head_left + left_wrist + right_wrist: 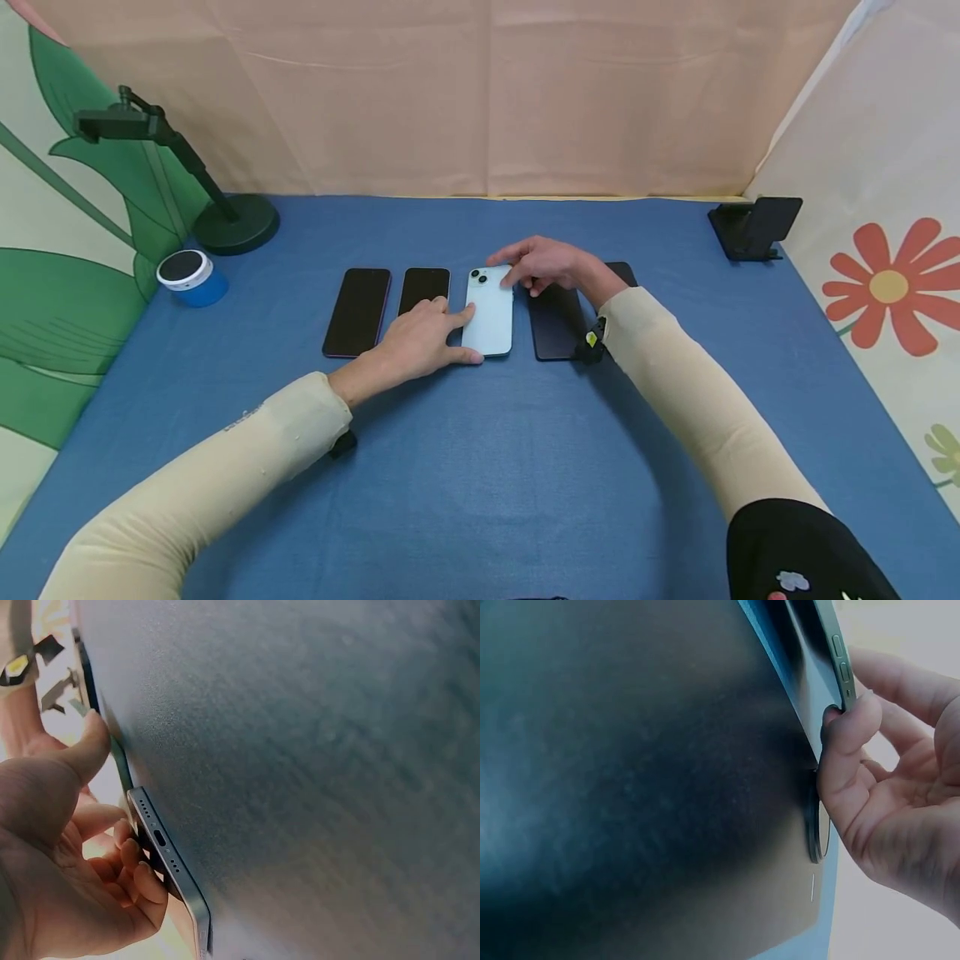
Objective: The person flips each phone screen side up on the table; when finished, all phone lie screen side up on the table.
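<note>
squaring up the pale phone (489, 323) at the frame's centre seems in hand, left hand (420, 337) spread along its lower-left corner, right hand (551, 260) pinching its upper-right, so the next move likely wants a gentle, even nudge.

Phones (488, 315) are lined up across table (480, 467); left stand (187, 156) and right stand (772, 222) are placed behind, tub (201, 291) is set before left stand.
</note>
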Available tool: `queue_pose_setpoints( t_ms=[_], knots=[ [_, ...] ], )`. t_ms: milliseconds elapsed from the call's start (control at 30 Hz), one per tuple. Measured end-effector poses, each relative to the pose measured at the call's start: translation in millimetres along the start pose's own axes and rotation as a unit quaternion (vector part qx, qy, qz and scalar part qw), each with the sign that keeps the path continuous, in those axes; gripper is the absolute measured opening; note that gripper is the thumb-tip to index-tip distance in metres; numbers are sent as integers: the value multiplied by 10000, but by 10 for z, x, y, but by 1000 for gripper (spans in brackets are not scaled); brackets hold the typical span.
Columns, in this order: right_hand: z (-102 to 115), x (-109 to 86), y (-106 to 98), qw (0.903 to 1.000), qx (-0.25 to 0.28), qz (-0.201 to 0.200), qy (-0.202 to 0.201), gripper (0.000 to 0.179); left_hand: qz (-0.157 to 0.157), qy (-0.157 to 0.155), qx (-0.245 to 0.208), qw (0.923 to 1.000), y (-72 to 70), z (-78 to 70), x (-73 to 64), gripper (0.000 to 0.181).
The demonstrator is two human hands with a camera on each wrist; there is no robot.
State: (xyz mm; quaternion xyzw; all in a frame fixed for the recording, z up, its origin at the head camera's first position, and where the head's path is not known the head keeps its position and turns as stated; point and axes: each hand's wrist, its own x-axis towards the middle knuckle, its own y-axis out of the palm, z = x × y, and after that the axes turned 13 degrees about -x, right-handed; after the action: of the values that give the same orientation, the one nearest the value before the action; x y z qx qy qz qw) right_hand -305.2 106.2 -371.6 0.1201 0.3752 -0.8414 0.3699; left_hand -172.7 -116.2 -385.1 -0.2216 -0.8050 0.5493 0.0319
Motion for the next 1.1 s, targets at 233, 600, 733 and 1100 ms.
queue_pose_setpoints(
  t_ms=[233,600,733,1100],
  knots=[
    [-9,-42,24,9997,-97,-181,-102,50,43,15,-12,10000,-2,2,4,84],
    [36,-124,2,9988,-263,-401,-100,50,-77,46,-78,9999,15,23,-3,83],
    [29,-129,-14,9984,-423,-371,-69,51,-127,35,-115,9998,26,32,5,83],
    [95,-148,-36,9981,-511,-319,124,48,-172,393,-1297,9906,-25,-158,-3,75]
  ],
)
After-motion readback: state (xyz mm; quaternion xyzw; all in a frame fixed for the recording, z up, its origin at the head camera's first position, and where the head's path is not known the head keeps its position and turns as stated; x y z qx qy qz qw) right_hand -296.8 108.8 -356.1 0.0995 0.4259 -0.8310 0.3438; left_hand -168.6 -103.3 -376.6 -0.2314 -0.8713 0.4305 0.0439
